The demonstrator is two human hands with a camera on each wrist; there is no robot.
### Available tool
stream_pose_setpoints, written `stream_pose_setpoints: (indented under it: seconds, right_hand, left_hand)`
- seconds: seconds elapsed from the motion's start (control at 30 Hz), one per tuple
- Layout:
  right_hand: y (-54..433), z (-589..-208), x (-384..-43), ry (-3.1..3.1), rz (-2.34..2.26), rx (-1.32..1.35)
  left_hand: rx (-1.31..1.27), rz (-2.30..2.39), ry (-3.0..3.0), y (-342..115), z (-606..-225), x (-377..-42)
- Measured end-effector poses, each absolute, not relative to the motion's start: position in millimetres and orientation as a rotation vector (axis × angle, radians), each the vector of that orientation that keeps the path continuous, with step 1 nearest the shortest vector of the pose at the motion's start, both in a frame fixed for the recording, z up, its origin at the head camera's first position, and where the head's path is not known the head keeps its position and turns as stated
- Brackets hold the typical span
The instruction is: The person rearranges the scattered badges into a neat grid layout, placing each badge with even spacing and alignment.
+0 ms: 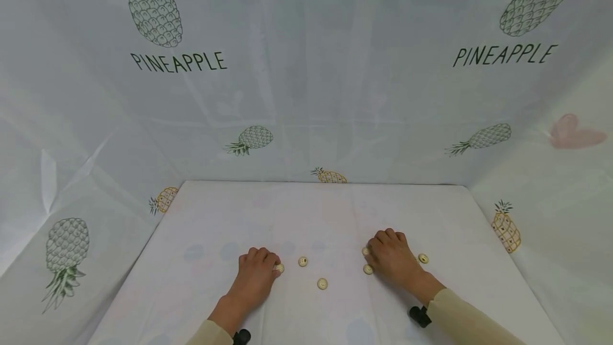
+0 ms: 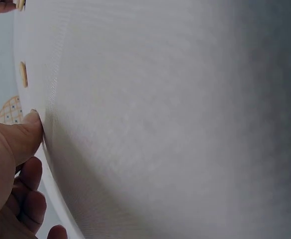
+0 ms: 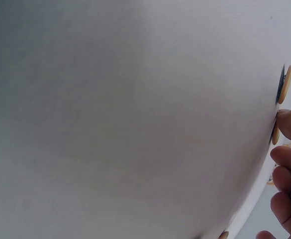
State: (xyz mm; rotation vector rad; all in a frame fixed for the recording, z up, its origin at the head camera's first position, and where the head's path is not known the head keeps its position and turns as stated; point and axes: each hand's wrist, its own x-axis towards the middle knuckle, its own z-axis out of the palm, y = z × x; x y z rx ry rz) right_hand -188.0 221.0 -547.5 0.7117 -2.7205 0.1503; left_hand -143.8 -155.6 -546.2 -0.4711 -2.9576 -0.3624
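Observation:
At the middle left of the table, my left hand (image 1: 256,277) has its fingers curled and its thumb and fingertips on a small round wooden disc (image 1: 280,268). That disc is hidden behind the thumb (image 2: 30,130) in the left wrist view. To the right, my right hand (image 1: 395,261) holds another wooden disc (image 1: 365,251) at its fingertips; the thumb lies against this disc (image 3: 275,134) in the right wrist view. Close by the right hand lie a disc (image 1: 367,269) on its near side and a dark-marked disc (image 1: 423,258) beyond its wrist.
Between the hands lie two more discs, one farther back (image 1: 303,261) and one nearer (image 1: 322,284). A white cloth covers the table (image 1: 316,212). Pineapple-printed sheets (image 1: 306,79) hang behind it and along both sides.

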Motion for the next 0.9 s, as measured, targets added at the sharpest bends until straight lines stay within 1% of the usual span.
stream_pose_setpoints:
  seconds: [0.57,0.9]
  right_hand:
    - [224.3,-545.8,-191.1,-2.678,0.198,0.758]
    - [222.9,-546.2,-193.7,-2.68,0.178,0.761]
  left_hand:
    - [-0.416,-0.392,-2.971,-150.1,-543.5,-144.3]
    - [-0.443,-0.367,-2.952,-152.2,-545.2,-143.7]
